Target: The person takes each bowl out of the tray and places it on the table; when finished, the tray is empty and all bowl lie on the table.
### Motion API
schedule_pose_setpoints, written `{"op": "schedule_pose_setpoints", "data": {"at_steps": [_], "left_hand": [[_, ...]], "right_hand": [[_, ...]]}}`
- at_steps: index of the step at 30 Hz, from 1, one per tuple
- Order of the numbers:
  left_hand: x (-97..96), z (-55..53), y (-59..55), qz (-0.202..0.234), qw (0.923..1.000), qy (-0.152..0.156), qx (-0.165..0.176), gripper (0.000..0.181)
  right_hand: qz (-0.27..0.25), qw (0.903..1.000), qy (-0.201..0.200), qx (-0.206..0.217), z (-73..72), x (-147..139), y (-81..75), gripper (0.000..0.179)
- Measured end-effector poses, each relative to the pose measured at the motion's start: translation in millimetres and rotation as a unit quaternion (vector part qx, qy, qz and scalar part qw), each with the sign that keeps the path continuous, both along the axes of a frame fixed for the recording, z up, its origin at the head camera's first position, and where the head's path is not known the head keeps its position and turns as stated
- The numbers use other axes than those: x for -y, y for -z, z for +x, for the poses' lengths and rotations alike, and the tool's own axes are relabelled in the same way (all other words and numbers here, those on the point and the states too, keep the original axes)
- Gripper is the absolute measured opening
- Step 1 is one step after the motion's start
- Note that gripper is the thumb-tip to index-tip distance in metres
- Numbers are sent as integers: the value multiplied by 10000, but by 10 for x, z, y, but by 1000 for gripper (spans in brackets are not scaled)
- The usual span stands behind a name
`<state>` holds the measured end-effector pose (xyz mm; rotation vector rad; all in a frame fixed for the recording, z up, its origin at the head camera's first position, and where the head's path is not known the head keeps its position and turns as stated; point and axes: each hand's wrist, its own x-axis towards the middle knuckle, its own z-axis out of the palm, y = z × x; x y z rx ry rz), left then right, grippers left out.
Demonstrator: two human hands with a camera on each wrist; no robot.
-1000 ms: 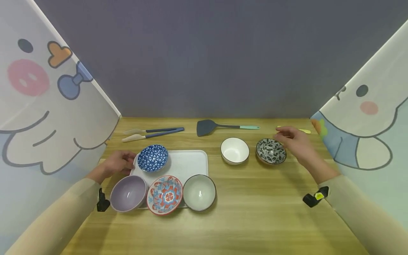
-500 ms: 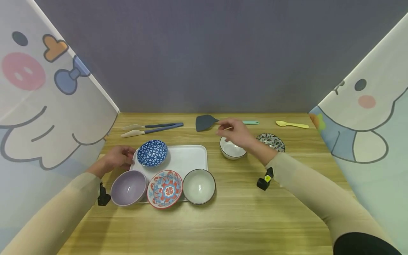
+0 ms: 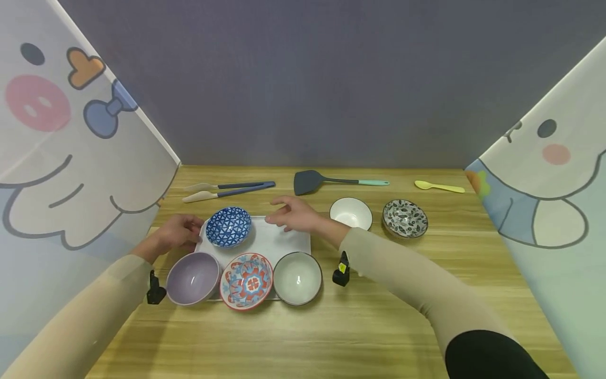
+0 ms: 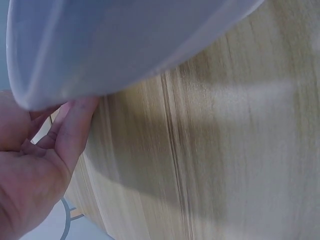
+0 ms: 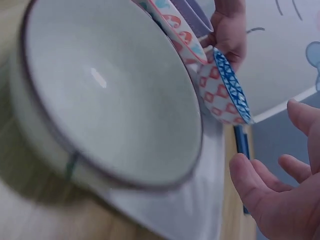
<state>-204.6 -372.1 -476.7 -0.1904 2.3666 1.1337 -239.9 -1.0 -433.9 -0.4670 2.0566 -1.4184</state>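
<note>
My left hand (image 3: 177, 234) holds the left edge of a white tray (image 3: 279, 241), its fingertips partly hidden behind a purple bowl (image 4: 115, 40) in the left wrist view. Beside those fingers, a blue-and-white patterned bowl (image 3: 229, 226) sits on the tray's back left. My right hand (image 3: 294, 215) hovers over the tray's back right with fingers spread and nothing held. Along the tray's front stand the purple bowl, a red-and-blue floral bowl (image 3: 246, 281) and a pale bowl with a dark rim (image 5: 110, 95).
Right of the tray stand a white bowl (image 3: 350, 210), partly behind the right forearm, and a black floral bowl (image 3: 404, 218). Along the back lie tongs (image 3: 246, 188), a spatula (image 3: 309, 181) and a yellow spoon (image 3: 440, 187). Printed panels flank both sides.
My right hand has swept left from beside the black floral bowl, past the white bowl, to above the tray. My left hand has stayed at the tray's edge.
</note>
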Motion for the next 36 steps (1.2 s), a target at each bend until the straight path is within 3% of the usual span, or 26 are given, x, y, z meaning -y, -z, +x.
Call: {"op": "schedule_pose_setpoints", "data": {"at_steps": [12,19,26,36], "left_hand": [[16,-4,6,122,9999,40,-52,54],[0,19,1,342,9993,57,-140,53],[-12,27,-11,274,9995,55,-116,53],[-17,41,-39,218,9996,35,-166,55]], "right_hand": [[-289,9960,60,847,-9,476,235,72],[-429,9916,159,1208,-30,594,317,73],[-292,9900,181,1368,-5,662,358,72],[-522,9816,335,1805,35,706,362,69]]}}
